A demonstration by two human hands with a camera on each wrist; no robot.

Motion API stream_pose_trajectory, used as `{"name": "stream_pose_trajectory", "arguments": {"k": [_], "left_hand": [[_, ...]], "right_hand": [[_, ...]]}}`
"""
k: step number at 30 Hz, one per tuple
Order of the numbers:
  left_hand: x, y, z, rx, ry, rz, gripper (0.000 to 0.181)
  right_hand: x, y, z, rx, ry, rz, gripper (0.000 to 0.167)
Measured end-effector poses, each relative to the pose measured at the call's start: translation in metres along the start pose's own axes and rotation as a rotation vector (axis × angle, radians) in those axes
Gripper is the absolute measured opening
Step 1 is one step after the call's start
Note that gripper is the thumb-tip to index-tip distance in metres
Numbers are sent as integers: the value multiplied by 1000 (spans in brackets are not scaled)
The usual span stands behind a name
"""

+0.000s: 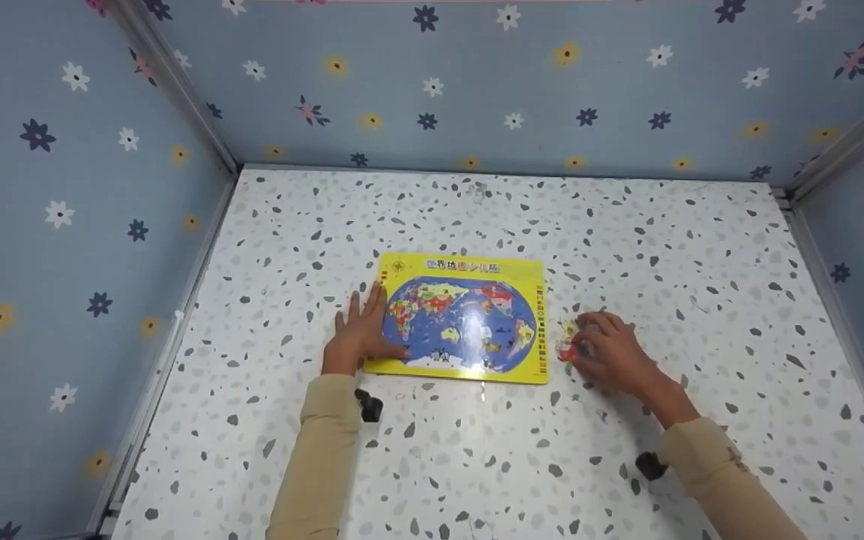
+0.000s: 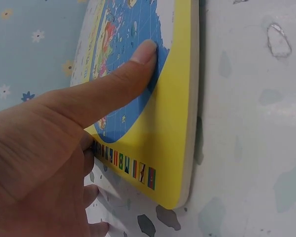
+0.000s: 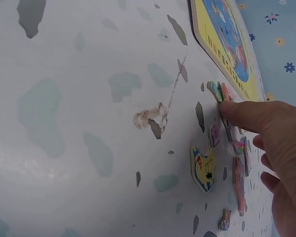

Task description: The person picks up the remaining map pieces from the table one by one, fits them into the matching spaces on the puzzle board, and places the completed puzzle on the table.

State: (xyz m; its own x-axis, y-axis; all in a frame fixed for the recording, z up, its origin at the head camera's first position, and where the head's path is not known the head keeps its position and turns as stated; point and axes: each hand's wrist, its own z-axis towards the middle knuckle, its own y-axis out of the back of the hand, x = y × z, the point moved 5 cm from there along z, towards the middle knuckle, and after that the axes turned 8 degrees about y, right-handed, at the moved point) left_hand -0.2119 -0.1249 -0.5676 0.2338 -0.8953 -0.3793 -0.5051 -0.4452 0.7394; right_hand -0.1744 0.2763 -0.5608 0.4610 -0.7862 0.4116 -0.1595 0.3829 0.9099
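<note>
A yellow-bordered world map puzzle board lies flat on the table, with most of the map filled in. My left hand rests at its left edge; the thumb lies on the blue part and the other fingers stretch along the side. Off the board's right edge, my right hand is curled over a small group of loose map pieces. In the right wrist view its thumb presses a puzzle piece, the index fingertip being hidden. A yellow-and-blue piece and a long pink piece lie near that hand.
The speckled white table meets flowered blue panels at the back and on both sides. Black wrist devices sit beside both cuffs. One more small piece lies nearer the right wrist.
</note>
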Motion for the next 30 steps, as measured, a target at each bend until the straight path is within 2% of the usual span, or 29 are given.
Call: {"name": "stream_pose_trajectory", "arguments": {"k": [8, 18, 30], "left_hand": [[0, 0, 1, 4, 8, -1, 128], [-2, 0, 1, 2, -3, 5, 128], [-2, 1, 0, 1, 2, -12, 127]], "right_hand": [[0, -3, -3, -37, -9, 6, 26], [6, -1, -4, -87, 98, -26, 30], [7, -1, -4, -74, 46, -73, 26]]}}
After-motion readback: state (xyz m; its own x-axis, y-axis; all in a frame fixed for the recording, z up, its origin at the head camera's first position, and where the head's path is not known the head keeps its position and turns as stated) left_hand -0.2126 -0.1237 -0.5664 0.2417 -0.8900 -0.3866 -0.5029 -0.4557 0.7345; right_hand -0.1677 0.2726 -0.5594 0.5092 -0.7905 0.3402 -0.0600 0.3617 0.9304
